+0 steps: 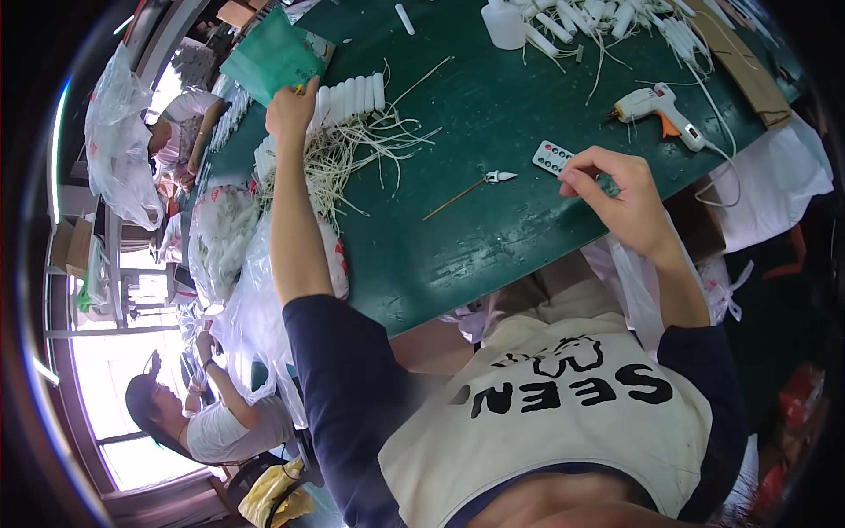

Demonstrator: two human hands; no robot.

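Observation:
At the far left of the table my left hand [291, 112] reaches to the near edge of a green box [271, 62]. Its fingers are closed, with a small yellow bit showing at the tips; what they hold is not clear. Beside that hand lies a row of white tubes [356, 95] with a tangle of pale wires [339, 158]. My right hand [623, 195] hovers over the near right side, thumb and forefinger pinched together at the corner of a white remote control [552, 158]. Whether they grip the remote is hidden. A thin brown stick with a white tip [466, 190] lies between the hands.
A white glue gun [647, 106] with an orange trigger and a trailing cord lies at right. Behind are a white bottle [503, 25] and more wired tubes [607, 22]. Plastic bags [224, 238] crowd the left edge. Two other people [207, 414] sit along the left.

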